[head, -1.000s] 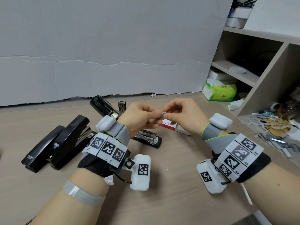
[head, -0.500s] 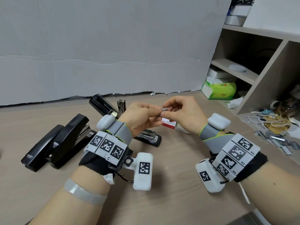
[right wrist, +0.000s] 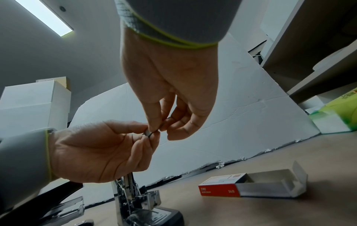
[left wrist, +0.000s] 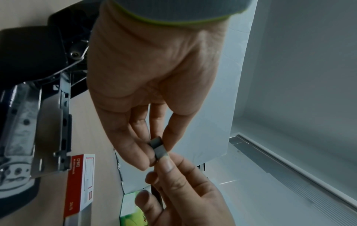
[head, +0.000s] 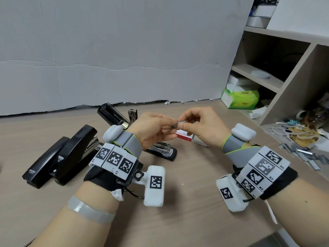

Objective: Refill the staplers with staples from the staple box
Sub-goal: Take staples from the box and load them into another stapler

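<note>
Both hands are working a short strip of staples (head: 179,123) in the air above the counter (head: 178,220), just over the staple box (head: 184,136). The left hand (head: 151,129) is pinching one end between thumb and fingertips, and the right hand (head: 201,127) is pinching the other end the same way. So each grip is nearly closed, with only the strip's thickness keeping the fingertips apart. It looks as if the person is either breaking the strip to length or turning it the right way round for loading; which one cannot be told from here.

To do this well, the person should be keeping the pinch light and flat on the strip's sides, because a glued strip probably snaps or crumbles if it is bent. The legs should be pointing down before it goes into the channel.

The open stapler (head: 156,148) is lying on the counter right under the left hand, with its top swung back and its metal channel bare. Two more black staplers (head: 62,155) are lying closed to the left, side by side. The staple box is sitting with its tray slid out (right wrist: 270,188).
</note>
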`<action>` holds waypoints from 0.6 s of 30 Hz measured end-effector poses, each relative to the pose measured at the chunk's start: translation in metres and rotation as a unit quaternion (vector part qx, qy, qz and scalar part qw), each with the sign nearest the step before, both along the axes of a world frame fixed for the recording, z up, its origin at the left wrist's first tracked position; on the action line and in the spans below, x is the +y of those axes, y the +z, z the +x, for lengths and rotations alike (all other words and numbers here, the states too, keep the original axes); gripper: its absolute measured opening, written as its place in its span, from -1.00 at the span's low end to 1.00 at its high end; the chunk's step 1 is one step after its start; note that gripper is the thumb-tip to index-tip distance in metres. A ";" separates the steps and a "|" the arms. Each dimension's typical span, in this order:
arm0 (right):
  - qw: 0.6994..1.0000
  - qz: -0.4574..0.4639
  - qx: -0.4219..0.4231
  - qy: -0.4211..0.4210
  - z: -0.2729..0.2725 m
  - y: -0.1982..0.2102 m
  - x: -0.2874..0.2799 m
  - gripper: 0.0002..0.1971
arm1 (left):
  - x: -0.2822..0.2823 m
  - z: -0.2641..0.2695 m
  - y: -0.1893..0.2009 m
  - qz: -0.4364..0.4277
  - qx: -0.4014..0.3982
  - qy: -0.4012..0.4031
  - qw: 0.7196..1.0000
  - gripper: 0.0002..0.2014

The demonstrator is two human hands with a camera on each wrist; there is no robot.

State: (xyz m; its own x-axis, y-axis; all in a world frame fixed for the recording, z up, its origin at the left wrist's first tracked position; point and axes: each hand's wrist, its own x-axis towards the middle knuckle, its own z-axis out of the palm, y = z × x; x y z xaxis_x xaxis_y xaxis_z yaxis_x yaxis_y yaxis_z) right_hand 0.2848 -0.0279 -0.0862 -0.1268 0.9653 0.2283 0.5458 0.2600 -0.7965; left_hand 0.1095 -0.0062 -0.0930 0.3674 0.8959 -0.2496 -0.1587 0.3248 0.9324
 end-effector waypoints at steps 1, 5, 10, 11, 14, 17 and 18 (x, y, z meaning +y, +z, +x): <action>1.000 0.003 0.003 -0.005 0.001 -0.001 0.001 -0.88 | 0.000 0.000 0.000 0.000 -0.001 0.001 1.000 -0.94; 0.999 0.014 0.010 -0.026 0.004 -0.002 0.003 -0.81 | -0.001 -0.001 0.001 -0.006 -0.013 0.012 1.000 -0.87; 0.999 0.046 -0.011 -0.025 0.007 0.000 0.000 -0.79 | -0.001 -0.002 0.003 -0.017 -0.026 0.032 0.999 -0.90; 0.998 0.054 -0.026 -0.026 0.006 0.000 0.000 -0.81 | -0.001 -0.002 0.004 -0.018 -0.025 0.033 0.999 -0.91; 0.993 0.078 -0.077 -0.037 0.004 -0.002 -0.001 -0.88 | -0.003 -0.001 0.005 -0.022 -0.023 0.036 0.999 -0.91; 0.985 0.107 -0.126 -0.052 0.003 -0.004 -0.003 -0.91 | -0.004 -0.001 0.006 -0.024 -0.024 0.042 0.999 -0.89; 0.983 0.110 -0.132 -0.059 0.003 -0.003 -0.003 -0.91 | -0.004 -0.002 0.006 -0.026 -0.027 0.046 0.998 -0.89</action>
